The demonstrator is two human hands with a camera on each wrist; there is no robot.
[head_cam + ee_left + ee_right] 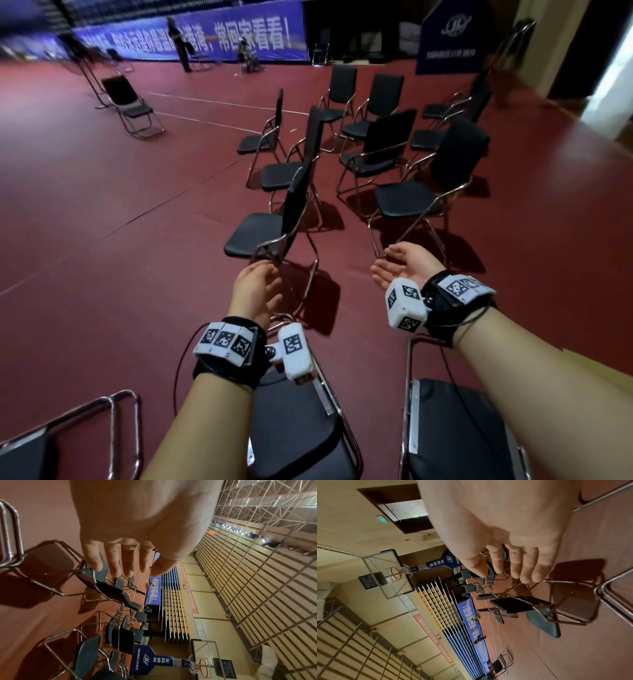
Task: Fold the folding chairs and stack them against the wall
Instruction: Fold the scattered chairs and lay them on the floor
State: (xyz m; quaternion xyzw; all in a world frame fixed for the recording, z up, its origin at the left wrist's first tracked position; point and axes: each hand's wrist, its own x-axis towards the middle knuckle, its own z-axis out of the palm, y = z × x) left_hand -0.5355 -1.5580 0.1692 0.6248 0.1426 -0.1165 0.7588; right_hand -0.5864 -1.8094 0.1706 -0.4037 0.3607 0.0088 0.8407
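Several unfolded black folding chairs with chrome frames stand on the red floor ahead. The nearest chair [270, 222] faces left, its backrest edge-on to me, and another chair [421, 192] stands to its right. My left hand [258, 291] reaches forward, empty, fingers relaxed, just short of the nearest chair's frame. My right hand [400, 265] is held palm up, empty, fingers loosely extended. Both wrist views show the same: left hand [123, 555] and right hand [513, 561] hold nothing, with chairs [109, 589] [522, 605] beyond the fingertips.
Close below my arms stand more chairs [298, 421] [459, 428] and a chrome frame [113, 421] at lower left. A lone chair [132, 106] stands far left. A blue banner [191, 37] and a person [178, 41] are at the back; a doorway [609, 78] is far right.
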